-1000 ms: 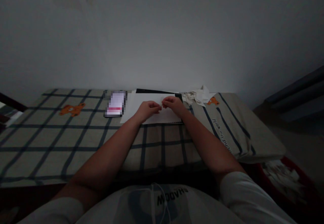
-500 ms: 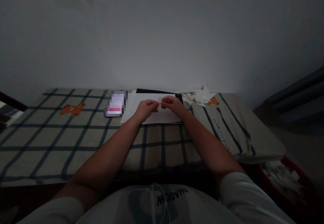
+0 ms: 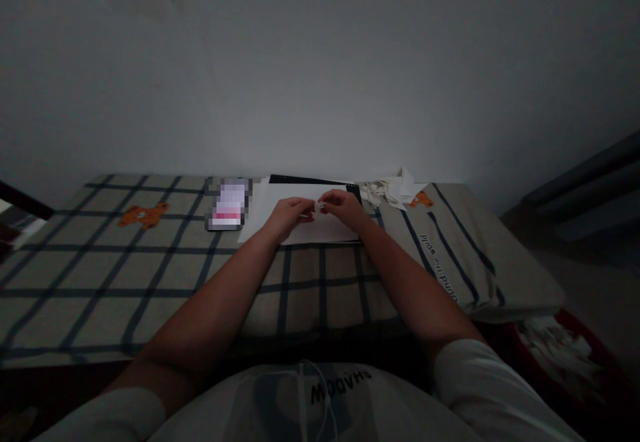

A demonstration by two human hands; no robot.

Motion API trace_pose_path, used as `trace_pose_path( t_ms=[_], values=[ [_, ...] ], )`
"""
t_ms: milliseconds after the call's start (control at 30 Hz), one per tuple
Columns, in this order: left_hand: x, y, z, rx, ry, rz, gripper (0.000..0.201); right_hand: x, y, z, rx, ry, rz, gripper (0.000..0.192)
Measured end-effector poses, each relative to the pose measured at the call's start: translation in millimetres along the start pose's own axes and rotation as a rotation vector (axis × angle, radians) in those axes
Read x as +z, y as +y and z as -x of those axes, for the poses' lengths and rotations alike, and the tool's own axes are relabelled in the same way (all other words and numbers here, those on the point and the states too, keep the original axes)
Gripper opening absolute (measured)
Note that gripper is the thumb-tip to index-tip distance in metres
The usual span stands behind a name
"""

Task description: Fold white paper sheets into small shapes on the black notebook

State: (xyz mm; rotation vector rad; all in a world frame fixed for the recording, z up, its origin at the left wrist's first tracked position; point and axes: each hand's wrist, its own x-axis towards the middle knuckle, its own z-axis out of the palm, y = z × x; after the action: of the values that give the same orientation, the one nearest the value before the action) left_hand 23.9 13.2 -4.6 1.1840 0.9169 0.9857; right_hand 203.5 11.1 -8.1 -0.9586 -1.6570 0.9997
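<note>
Above a white sheet of paper (image 3: 280, 192), my left hand (image 3: 291, 214) and my right hand (image 3: 343, 203) meet fingertip to fingertip. Both are closed in a pinch on a small whitish piece (image 3: 321, 206) that looks like paper; the fingers hide most of it and its shape is hard to make out in the dim light. The white sheet lies partly over a dark folder or notebook (image 3: 353, 191), whose black edges show at the back and right. Crumpled strips of white paper (image 3: 393, 191) lie just right of it.
A phone (image 3: 230, 203) with a blurred lit screen lies left of the paper. A checked cloth (image 3: 320, 275) with bear prints covers the table, which stands against a grey wall (image 3: 320, 82). At the lower right, on the floor, a red bin (image 3: 530, 355) holds white scraps.
The fingertips have shifted very slightly, and a bit more of the whitish piece shows between them. Arms, phone and papers stay in place.
</note>
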Motion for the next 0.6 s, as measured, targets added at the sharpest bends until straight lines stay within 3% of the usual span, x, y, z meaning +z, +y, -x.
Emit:
trace_pose_path(
  t_ms=[300,600],
  values=[
    [1.1,1.9,1.9,-0.008,0.02,-0.02,0.031,0.7,1.9,1.3,-0.057,0.024,0.097,0.017],
    [-0.7,-2.0,-1.5,0.03,0.113,-0.026,0.036,1.7,-4.3,1.1,0.051,0.013,-0.003,0.033]
  ],
)
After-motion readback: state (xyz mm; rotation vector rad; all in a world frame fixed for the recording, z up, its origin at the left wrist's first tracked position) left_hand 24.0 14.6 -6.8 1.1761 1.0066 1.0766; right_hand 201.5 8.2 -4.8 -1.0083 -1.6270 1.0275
